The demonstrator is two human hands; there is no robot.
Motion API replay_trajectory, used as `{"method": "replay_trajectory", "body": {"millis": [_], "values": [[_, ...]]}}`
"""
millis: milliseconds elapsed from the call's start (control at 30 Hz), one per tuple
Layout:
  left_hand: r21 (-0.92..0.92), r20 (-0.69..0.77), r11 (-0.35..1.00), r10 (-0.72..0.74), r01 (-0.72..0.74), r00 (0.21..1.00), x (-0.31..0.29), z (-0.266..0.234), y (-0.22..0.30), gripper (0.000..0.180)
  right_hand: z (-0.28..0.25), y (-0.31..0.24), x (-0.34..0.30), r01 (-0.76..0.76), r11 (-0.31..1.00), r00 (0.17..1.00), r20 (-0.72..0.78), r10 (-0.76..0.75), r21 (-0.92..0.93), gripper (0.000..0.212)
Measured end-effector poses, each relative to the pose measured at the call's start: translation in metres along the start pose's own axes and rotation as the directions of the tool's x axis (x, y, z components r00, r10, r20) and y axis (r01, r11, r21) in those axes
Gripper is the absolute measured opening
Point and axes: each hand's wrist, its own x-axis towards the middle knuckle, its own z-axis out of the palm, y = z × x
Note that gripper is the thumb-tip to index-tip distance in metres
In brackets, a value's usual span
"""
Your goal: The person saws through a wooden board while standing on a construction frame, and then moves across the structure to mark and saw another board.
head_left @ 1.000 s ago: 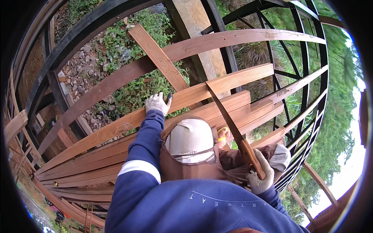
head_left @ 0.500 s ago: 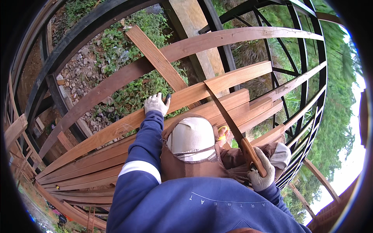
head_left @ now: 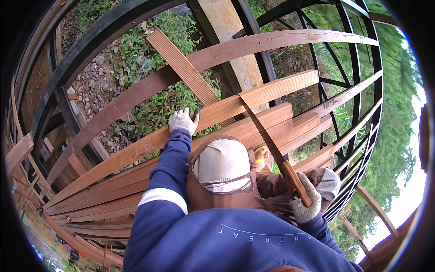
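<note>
A long reddish-brown wooden plank runs slantwise across the view. My left hand, in a pale glove with a dark thumb tip, grips it, its fingers over the far edge and the thumb apart. In my right hand, also gloved, is the wooden handle of a handsaw. The saw's narrow blade points up and to the left, and its tip end meets the plank to the right of my left hand. How deep the teeth sit in the wood I cannot tell.
Several stacked planks lie on the near side, under my bent knee. My foot, with a yellow sandal strap, rests beside them. A grooved board crosses beneath. Black metal beams frame gaps above rubble and plants.
</note>
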Motion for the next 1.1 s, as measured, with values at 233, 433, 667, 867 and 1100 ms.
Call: {"method": "replay_trajectory", "body": {"millis": [233, 433, 667, 867, 1100], "values": [[0.019, 0.026, 0.999, 0.049, -0.050, 0.998, 0.007, 0.000, 0.009, 0.062, 0.126, 0.024, 0.203, 0.082, 0.975, 0.980, -0.195, -0.041, 0.208, 0.053], [0.017, 0.032, 1.000, -0.012, 0.011, 0.999, 0.003, 0.001, -0.002, 0.059, 0.028, 0.001, 0.039, 0.105, 0.982, 0.993, -0.063, -0.096, 0.155, 0.063], [0.002, 0.031, 0.999, 0.050, -0.050, 0.998, 0.007, -0.004, 0.013, 0.059, 0.106, 0.037, 0.169, 0.114, 0.983, 0.978, -0.187, -0.087, 0.141, 0.055], [0.002, 0.031, 1.000, 0.005, -0.005, 1.000, 0.003, 0.002, -0.002, 0.061, 0.071, 0.009, 0.108, 0.073, 0.985, 0.992, -0.112, -0.056, 0.158, 0.057], [0.004, 0.011, 0.999, 0.046, -0.046, 0.999, 0.004, -0.002, 0.008, 0.056, 0.062, 0.023, 0.093, 0.114, 0.984, 0.987, -0.126, -0.097, 0.136, 0.059]]}}
